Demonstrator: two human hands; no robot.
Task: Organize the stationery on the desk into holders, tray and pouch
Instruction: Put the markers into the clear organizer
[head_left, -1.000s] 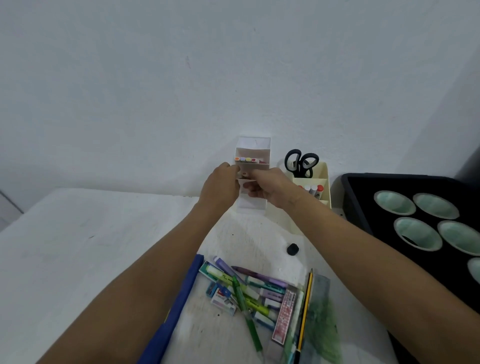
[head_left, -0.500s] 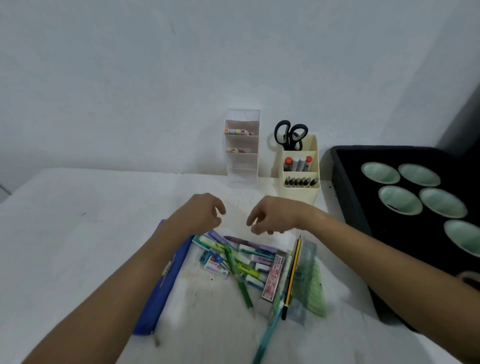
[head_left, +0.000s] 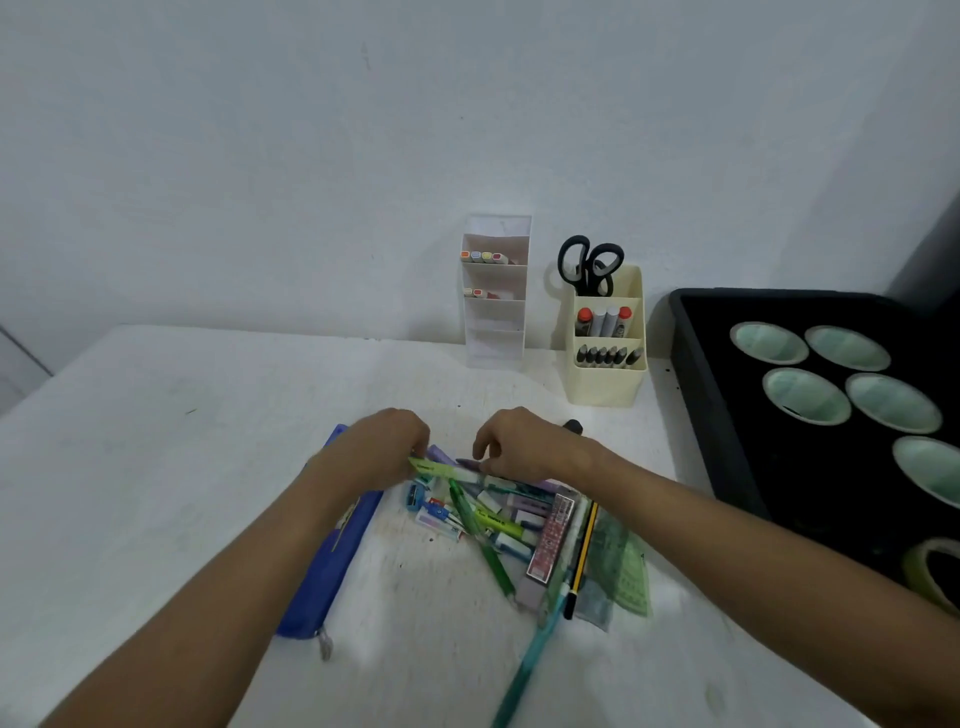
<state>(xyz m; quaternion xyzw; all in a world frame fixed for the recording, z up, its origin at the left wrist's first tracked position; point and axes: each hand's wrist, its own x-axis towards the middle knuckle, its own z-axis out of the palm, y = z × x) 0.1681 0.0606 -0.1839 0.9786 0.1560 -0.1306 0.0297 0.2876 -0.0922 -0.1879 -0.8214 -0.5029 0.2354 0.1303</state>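
Now, green highlighter (head_left: 441, 469) pinched in left fingers (head_left: 415, 457), right fingers (head_left: 485, 452) curled just beside.

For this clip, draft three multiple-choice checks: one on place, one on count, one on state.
1. Where do the scissors stand?
A. cream holder's back compartment
B. clear tiered holder
C. black tray

2. How many marker ends show on the clear tiered holder's top shelf?
A. one
B. four
C. seven

3. What is the left hand doing?
A. gripping a light green highlighter
B. resting flat on the desk
C. holding the blue pouch

Answers:
1 A, handles rise from the back compartment.
2 B, four coloured ends in a row.
3 A, fingers close on its end.
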